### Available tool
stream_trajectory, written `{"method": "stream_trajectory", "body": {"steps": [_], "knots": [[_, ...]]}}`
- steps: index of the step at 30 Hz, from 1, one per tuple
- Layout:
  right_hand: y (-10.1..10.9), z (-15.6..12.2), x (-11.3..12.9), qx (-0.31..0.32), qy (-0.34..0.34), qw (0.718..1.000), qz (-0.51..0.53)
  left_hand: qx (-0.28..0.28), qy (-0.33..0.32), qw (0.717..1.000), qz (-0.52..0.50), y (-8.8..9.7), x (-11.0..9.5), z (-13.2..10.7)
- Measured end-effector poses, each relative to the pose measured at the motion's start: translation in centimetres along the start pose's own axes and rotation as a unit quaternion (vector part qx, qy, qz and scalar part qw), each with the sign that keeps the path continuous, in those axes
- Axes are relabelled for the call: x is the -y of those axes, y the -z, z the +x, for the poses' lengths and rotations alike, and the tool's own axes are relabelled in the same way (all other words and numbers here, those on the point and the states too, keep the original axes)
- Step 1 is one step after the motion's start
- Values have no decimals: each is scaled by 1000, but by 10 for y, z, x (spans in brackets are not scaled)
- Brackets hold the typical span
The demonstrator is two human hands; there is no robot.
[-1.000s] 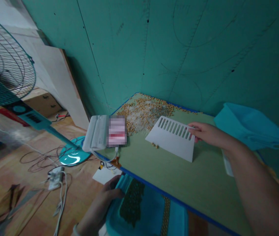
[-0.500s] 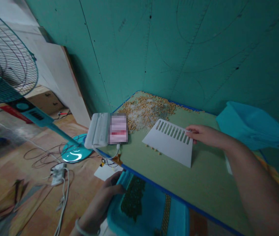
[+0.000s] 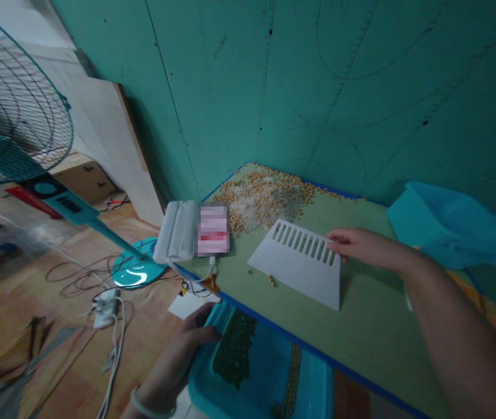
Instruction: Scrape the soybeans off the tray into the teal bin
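Note:
My right hand (image 3: 346,247) pinches the right edge of a white slotted scraper card (image 3: 294,276), which stands tilted on the green tabletop (image 3: 365,326). Beside the card's lower edge lie a few loose beads (image 3: 271,280), round and tan. Farther back spreads a pile of tan beads (image 3: 269,195) mixed with clear granules. Below the table's front edge, my left hand (image 3: 199,331) grips the left rim of a blue plastic bin (image 3: 263,378). Inside the bin show a dark green heap (image 3: 234,349) on the left and a narrow strip of small beads (image 3: 292,378).
A white device (image 3: 176,230) and a blurred-out screen (image 3: 213,230) with a cable sit at the table's left edge. A blue bag (image 3: 440,221) rests at the right. On the left stand a fan (image 3: 73,206) and a power strip (image 3: 106,308). A green wall (image 3: 230,93) rises behind.
My right hand has drawn the scraper card slightly toward the table's front edge, and the loose beads beside it have shifted forward. My left hand stays on the bin.

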State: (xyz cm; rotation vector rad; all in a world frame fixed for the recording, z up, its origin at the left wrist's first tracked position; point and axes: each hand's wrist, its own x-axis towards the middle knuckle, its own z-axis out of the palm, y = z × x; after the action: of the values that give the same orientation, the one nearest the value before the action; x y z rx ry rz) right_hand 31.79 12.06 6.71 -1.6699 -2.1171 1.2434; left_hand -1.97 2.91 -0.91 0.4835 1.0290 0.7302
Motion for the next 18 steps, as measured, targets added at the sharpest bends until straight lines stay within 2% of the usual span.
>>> {"method": "stream_trajectory", "body": {"steps": [8,18], "knots": [[-5,0,4,15,-9,1000,3,-16,-2,1000,-2,1,-12,-3],[-12,-2,13,45,4,999,12,-20,2,1000,-4,1,-14,-3]]}}
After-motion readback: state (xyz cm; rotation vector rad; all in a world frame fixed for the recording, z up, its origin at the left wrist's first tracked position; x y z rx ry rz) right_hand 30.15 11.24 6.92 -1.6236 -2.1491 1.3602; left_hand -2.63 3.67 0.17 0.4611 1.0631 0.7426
